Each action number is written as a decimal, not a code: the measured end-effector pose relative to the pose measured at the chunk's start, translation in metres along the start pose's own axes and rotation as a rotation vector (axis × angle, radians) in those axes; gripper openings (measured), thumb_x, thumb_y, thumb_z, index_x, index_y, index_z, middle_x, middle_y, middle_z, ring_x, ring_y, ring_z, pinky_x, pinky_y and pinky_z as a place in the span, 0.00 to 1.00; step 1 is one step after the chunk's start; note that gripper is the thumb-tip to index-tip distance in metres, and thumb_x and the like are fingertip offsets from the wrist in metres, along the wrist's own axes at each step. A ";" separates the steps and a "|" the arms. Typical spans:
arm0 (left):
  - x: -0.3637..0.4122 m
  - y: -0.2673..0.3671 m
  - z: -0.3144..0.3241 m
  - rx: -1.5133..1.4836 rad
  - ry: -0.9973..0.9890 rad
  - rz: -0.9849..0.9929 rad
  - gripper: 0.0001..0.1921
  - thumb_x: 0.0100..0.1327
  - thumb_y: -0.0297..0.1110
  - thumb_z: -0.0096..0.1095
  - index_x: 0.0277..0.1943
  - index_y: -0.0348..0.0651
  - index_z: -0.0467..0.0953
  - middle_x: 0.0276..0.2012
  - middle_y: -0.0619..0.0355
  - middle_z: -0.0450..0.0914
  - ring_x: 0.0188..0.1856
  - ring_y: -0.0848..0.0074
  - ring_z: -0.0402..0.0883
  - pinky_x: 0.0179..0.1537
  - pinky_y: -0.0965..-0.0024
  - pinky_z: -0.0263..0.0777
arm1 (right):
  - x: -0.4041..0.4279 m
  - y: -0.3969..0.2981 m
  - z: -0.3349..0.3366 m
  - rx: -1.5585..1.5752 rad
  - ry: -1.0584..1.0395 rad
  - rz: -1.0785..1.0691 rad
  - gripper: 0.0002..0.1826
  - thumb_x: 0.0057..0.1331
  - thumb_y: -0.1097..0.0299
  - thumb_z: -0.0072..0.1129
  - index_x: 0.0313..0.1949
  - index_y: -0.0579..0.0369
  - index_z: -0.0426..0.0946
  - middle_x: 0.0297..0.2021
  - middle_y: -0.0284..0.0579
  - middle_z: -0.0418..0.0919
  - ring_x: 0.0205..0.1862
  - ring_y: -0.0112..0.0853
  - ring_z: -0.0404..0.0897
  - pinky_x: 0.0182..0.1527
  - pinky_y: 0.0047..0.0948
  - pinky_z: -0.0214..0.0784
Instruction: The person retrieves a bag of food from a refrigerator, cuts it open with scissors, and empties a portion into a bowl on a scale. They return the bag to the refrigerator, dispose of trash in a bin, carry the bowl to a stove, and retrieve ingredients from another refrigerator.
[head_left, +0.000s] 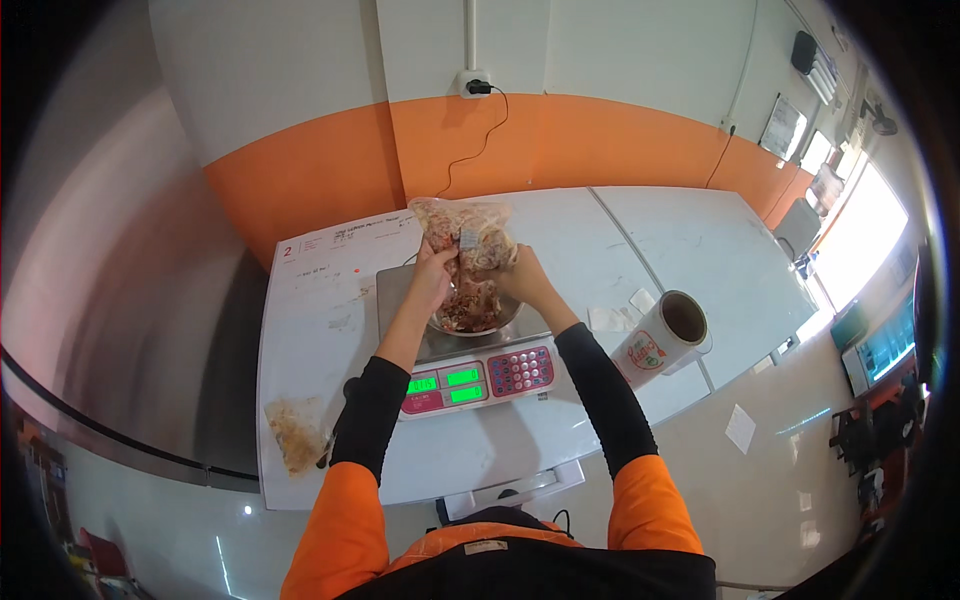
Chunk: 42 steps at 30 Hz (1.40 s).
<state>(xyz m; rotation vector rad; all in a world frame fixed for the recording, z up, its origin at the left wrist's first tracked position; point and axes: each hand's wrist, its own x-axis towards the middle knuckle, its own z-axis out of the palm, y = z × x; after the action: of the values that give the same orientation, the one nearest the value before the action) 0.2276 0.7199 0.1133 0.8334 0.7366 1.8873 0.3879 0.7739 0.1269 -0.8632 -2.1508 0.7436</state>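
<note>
Both hands grip a clear plastic bag (433, 217) of reddish-brown and pale crumbly food, with a small label on its front. My left hand (435, 276) pinches the bag's left side, thumb uppermost. My right hand (523, 277) is closed around its lower right side, its fingertips partly hidden. Directly below, a round metal bowl (512, 312) holds dark red-brown flaky bits (469, 315). It rests on the steel platform of a digital scale (442, 346), whose green display is lit. Whether the bag touches the bowl, I cannot tell.
A white table (525, 442) bears handwriting at its far left. A large printed film roll (656, 337) stands to the right, near white paper slips (611, 319). At front left lies a plastic bag with yellowish residue (294, 435). A black cable (487, 142) hangs from the wall socket.
</note>
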 end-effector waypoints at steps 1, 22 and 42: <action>-0.001 0.000 0.007 0.046 0.006 0.005 0.28 0.55 0.16 0.50 0.59 0.42 0.55 0.52 0.56 0.68 0.55 0.72 0.67 0.57 0.67 0.58 | 0.002 0.011 -0.005 0.042 0.032 0.011 0.18 0.45 0.73 0.66 0.38 0.63 0.75 0.32 0.51 0.80 0.34 0.37 0.79 0.37 0.30 0.69; -0.013 0.053 -0.011 1.308 -0.192 0.133 0.29 0.47 0.26 0.65 0.54 0.34 0.63 0.40 0.44 0.78 0.42 0.59 0.78 0.44 0.65 0.71 | -0.007 0.014 0.018 0.491 0.128 -0.014 0.15 0.49 0.71 0.64 0.37 0.64 0.76 0.33 0.45 0.80 0.36 0.28 0.78 0.40 0.28 0.69; 0.001 0.030 -0.022 0.932 -0.212 0.181 0.20 0.51 0.19 0.57 0.50 0.36 0.68 0.41 0.52 0.78 0.44 0.73 0.76 0.46 0.70 0.69 | -0.007 -0.016 -0.002 0.572 0.026 0.058 0.19 0.52 0.62 0.66 0.38 0.64 0.76 0.32 0.42 0.79 0.34 0.24 0.76 0.38 0.26 0.69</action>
<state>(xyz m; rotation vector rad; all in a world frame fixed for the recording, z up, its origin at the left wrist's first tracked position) 0.1941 0.7058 0.1235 1.6845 1.4722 1.5194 0.3874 0.7595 0.1369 -0.6210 -1.7479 1.2836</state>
